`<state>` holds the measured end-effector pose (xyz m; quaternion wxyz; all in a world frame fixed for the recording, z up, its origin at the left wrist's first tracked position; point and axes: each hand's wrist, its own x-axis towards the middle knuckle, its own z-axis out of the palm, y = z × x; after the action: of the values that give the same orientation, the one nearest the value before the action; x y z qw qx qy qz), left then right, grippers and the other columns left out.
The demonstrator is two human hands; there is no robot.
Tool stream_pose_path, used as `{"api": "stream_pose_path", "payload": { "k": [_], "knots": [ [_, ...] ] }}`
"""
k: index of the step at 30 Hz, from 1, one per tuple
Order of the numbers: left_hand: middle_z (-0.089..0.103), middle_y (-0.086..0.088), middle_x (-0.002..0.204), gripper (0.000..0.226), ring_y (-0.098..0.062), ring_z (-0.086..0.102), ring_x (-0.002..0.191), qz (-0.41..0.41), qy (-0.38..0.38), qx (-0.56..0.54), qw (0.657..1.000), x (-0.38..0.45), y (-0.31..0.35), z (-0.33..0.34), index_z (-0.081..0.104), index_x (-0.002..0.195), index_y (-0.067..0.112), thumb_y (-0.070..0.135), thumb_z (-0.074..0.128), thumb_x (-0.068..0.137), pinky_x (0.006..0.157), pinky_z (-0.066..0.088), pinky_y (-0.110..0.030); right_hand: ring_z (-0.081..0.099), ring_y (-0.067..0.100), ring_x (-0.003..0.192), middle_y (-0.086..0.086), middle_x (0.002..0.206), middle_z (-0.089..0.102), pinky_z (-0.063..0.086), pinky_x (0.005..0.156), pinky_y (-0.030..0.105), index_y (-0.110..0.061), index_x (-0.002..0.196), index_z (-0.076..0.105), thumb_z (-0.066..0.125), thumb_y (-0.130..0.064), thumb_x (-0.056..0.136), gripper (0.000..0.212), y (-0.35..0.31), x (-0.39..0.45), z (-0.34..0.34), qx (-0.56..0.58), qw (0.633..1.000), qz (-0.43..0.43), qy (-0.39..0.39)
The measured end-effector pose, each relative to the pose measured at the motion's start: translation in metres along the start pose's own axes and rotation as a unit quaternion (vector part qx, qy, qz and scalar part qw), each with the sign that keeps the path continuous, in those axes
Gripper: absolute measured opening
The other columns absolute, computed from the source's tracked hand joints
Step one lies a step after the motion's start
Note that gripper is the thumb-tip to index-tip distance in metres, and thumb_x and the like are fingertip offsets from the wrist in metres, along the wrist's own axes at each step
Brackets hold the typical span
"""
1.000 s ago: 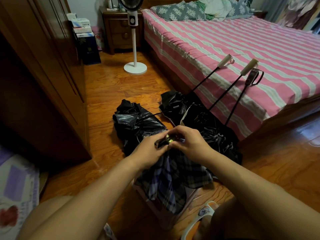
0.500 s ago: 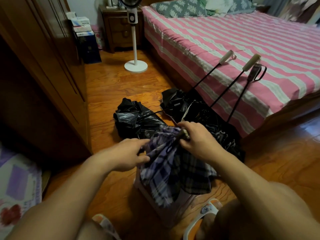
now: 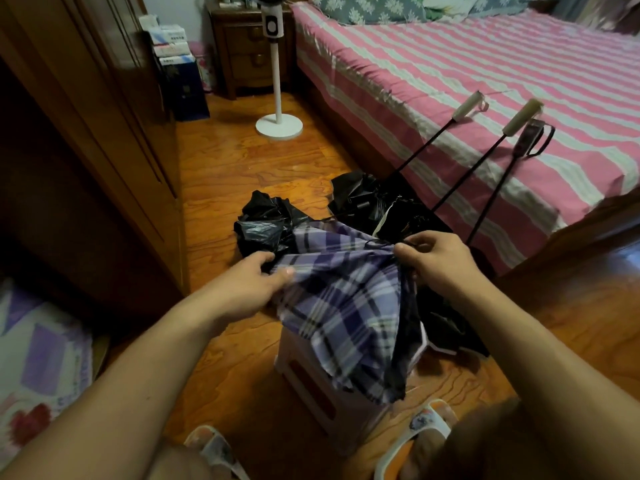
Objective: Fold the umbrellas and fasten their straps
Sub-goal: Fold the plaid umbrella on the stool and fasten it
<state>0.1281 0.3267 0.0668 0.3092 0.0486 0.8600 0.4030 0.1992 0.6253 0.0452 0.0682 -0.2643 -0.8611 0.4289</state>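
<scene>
plaid umbrella (image 3: 343,299) part-folded, black umbrellas (image 3: 377,202) w/ canopies on floor

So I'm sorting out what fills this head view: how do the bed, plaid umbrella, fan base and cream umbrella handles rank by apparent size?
Largest to smallest, as they look:
1. bed
2. plaid umbrella, though it's nearest the camera
3. fan base
4. cream umbrella handles, the two look alike

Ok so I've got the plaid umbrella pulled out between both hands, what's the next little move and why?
Probably wrap the loose panel round the bunched end. Your left hand grips one edge of the plaid umbrella, your right hand pinches the gathered end, and the cloth is spread wide and hangs over the white stool, too loose for a strap to close.
</scene>
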Motion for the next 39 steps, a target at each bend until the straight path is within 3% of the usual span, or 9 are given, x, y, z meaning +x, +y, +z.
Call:
{"api": "stream_pose_path", "payload": {
  "k": [6,9,13,18,22,25,32,36,39],
  "knots": [
    [0.067,-0.003,0.122,0.03,-0.027,0.063,0.113,-0.012,0.02,-0.064,0.998,0.007,-0.005,0.008,0.057,0.126,0.023,0.041,0.057,0.102,0.082,0.047,-0.036,0.061,0.018,0.07,0.015,0.093,0.065,0.055,0.061,0.025,-0.004,0.106,0.061,0.069,0.001,0.092,0.017,0.032,-0.016,0.032,0.13,0.984,0.08,-0.094],
    [0.068,-0.007,0.109,0.013,-0.025,0.063,0.095,-0.039,-0.051,-0.034,0.997,0.013,-0.02,0.036,0.061,0.113,0.027,0.034,0.058,0.102,0.068,0.041,-0.031,0.061,0.016,0.079,0.015,0.111,0.065,0.053,0.07,0.024,-0.013,0.115,0.057,0.072,-0.006,0.092,0.029,0.07,-0.016,0.042,-0.015,0.98,0.11,-0.164],
    [0.061,-0.002,0.092,0.029,-0.018,0.053,0.073,-0.054,-0.096,0.018,0.994,0.024,-0.043,0.066,0.062,0.126,0.021,0.036,0.06,0.102,0.056,0.036,-0.026,0.055,0.028,0.129,0.012,0.145,0.054,0.048,0.101,0.033,-0.011,0.148,0.046,0.07,-0.009,0.088,0.064,0.089,-0.007,0.035,-0.176,0.954,0.114,-0.212],
    [0.069,-0.015,0.11,0.025,-0.019,0.056,0.073,-0.048,-0.064,0.007,0.997,0.022,-0.05,0.074,0.065,0.118,0.021,0.036,0.065,0.099,0.06,0.04,-0.03,0.062,0.026,0.111,0.007,0.12,0.065,0.047,0.083,0.029,-0.02,0.122,0.063,0.064,-0.006,0.085,0.04,0.094,-0.002,0.024,-0.243,0.95,0.078,-0.179],
    [0.059,0.006,0.107,0.025,-0.009,0.056,0.091,0.024,-0.026,0.048,0.998,0.02,-0.04,0.086,0.066,0.113,0.03,0.048,0.065,0.096,0.077,0.049,-0.026,0.058,0.027,0.105,0.004,0.115,0.055,0.046,0.083,0.031,-0.02,0.123,0.061,0.073,-0.026,0.089,0.036,0.096,-0.017,0.037,-0.289,0.929,0.0,-0.231],
    [0.05,0.007,0.11,0.035,-0.02,0.048,0.112,0.09,0.033,0.109,0.989,0.028,-0.037,0.099,0.063,0.11,0.033,0.061,0.064,0.09,0.1,0.045,-0.041,0.056,0.028,0.115,0.006,0.124,0.054,0.047,0.095,0.035,-0.022,0.131,0.058,0.068,-0.025,0.091,0.042,0.084,-0.019,0.047,-0.262,0.939,-0.054,-0.219],
    [0.068,0.0,0.082,0.025,-0.019,0.064,0.077,0.086,0.059,0.001,0.995,0.039,-0.011,0.113,0.069,0.087,0.017,0.042,0.072,0.092,0.068,0.05,-0.034,0.059,0.006,0.118,-0.006,0.129,0.067,0.046,0.086,0.013,-0.025,0.134,0.061,0.052,0.002,0.094,0.049,0.05,-0.029,0.049,-0.118,0.91,-0.028,-0.395],
    [0.062,0.003,0.104,0.04,-0.016,0.063,0.094,0.042,0.031,-0.059,0.997,0.045,-0.011,0.12,0.056,0.108,0.023,0.045,0.08,0.084,0.087,0.055,-0.038,0.057,0.014,0.124,0.001,0.139,0.059,0.048,0.077,0.012,-0.021,0.147,0.051,0.049,0.006,0.094,0.059,0.051,-0.024,0.045,-0.096,0.923,-0.012,-0.373],
    [0.056,0.006,0.11,0.053,-0.018,0.059,0.098,0.079,0.046,0.039,0.995,0.05,-0.018,0.132,0.045,0.111,0.031,0.047,0.083,0.078,0.087,0.054,-0.042,0.053,0.017,0.132,0.003,0.147,0.053,0.052,0.08,0.014,-0.02,0.152,0.044,0.047,0.011,0.095,0.065,0.049,-0.021,0.045,-0.015,0.926,-0.008,-0.377]
  ]
}}
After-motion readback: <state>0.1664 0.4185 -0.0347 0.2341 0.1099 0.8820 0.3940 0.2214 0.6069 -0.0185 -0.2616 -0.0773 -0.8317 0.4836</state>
